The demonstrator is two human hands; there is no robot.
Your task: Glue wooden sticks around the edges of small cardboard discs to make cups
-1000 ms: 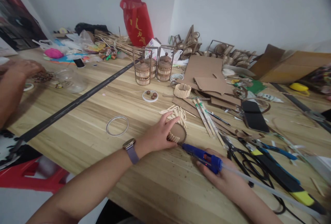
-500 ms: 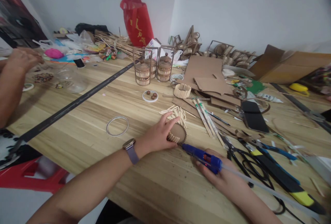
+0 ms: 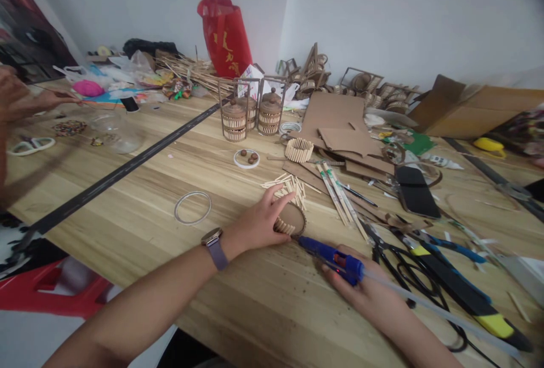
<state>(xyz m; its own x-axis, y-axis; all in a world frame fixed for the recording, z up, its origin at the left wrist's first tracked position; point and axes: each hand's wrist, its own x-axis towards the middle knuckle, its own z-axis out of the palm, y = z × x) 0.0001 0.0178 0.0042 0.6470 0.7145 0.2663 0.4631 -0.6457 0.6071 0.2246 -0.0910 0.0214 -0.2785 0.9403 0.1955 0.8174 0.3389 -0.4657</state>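
Note:
My left hand (image 3: 266, 218) grips the near left side of a round cardboard base (image 3: 297, 218), thumb in front and fingers over the top. Short wooden sticks stand along part of its rim. In my right hand (image 3: 365, 289) is a blue hot glue gun (image 3: 329, 256), its nozzle tip at the rim beside my left thumb. A long clear glue stick (image 3: 425, 303) runs out of its back. Loose cut sticks (image 3: 293, 187) lie just behind the base. Farther back sits a finished ring of upright sticks (image 3: 299, 150).
Scissors (image 3: 399, 260), a yellow-and-black cutter (image 3: 459, 283) and a phone (image 3: 417, 191) lie to the right. Small lidded baskets (image 3: 234, 120) stand behind, near cardboard sheets (image 3: 335, 113). A white ring (image 3: 192, 208) lies left of my hand. Another person's hands (image 3: 38, 99) hold a thin strand at far left.
My hands, the glue gun and the base stay practically where they were. The other person's hands have moved apart, and white-handled scissors show more fully below them.

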